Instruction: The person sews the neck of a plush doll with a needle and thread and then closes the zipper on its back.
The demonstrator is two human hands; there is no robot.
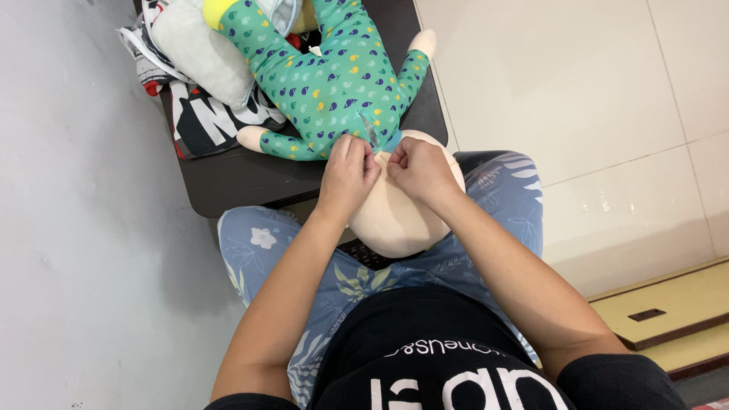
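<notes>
Underneath everything, a dark worktop (228, 178) carries a cloth doll (395, 216) lying on its back, bald head overhanging the edge toward the person's lap so the neck faces them. It wears a green patterned sleepsuit (334, 76) with its arms spread flat, which keeps the front opening reachable. Folded clothes (194, 68) are piled beside it at the far corner. Both hands meet at the collar: the left hand (348, 171) and the right hand (418, 168) are each closed, pinching the sleepsuit's neckline edges together.
</notes>
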